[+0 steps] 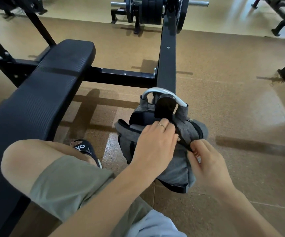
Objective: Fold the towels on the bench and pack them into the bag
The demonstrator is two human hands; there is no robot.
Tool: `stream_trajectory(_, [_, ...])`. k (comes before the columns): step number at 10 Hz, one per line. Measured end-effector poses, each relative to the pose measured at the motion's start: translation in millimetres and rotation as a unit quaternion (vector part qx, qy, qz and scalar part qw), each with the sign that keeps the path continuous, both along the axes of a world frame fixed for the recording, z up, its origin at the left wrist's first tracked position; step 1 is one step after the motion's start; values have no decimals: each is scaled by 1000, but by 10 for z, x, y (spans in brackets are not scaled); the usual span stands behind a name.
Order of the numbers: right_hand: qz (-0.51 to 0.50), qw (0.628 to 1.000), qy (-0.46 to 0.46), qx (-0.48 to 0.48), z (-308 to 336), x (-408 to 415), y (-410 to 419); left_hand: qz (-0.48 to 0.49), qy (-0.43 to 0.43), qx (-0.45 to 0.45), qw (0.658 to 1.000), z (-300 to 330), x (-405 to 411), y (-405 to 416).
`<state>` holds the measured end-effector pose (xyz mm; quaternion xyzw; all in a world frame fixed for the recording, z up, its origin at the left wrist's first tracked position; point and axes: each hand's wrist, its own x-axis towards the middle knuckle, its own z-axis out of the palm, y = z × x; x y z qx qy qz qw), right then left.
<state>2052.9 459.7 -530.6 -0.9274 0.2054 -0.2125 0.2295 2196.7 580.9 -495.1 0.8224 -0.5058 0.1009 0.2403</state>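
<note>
Sitting on the floor just off the right edge of the padded black surface (41, 93) was the grey bag (172, 170), leaning up against the foot of a black steel frame (168, 53) with its silver handle (162, 91) on top. Both hands were right on it. The left hand (155, 142), with a ring (161, 125) on one finger, lay over the top of the bag with its fingers curled down at the zipper opening, gripping the fabric there. The right hand (206, 161) was on the bag's right side, pinching the dark zipper edge between thumb and fingertips. Couldn't see any towels. A sandal (85, 149) was planted on the floor between the surface and the bag.
</note>
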Motion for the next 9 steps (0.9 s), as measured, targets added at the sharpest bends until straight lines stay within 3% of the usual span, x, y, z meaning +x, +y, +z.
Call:
stream_trajectory(2, [-14, 998, -13, 66, 100, -144, -97, 104, 92, -52, 989, 58, 170, 61])
stream_trajectory(4, [-42, 995, -8, 86, 102, -125, -212, 250, 205, -50, 945, -139, 785, 336])
stream_trajectory(5, [-65, 993, 0, 98, 81, -91, -227, 300, 366, -51, 879, -353, 1103, 515])
stream_trajectory(6, [-89, 991, 8, 103, 110, -17, -232, 345, 520, -57, 779, -676, 1193, 659])
stream_trajectory(7, [-115, 986, 10, 122, 127, 53, -293, 353, 639, -123, 673, -927, 1131, 723])
stream_trajectory(8, [-149, 975, 51, 157, 175, 131, -353, 335, 682, -149, 633, -935, 1053, 713])
stream_trajectory(9, [-183, 963, 62, 190, 348, 193, -448, 346, 647, -105, 671, -855, 1055, 713])
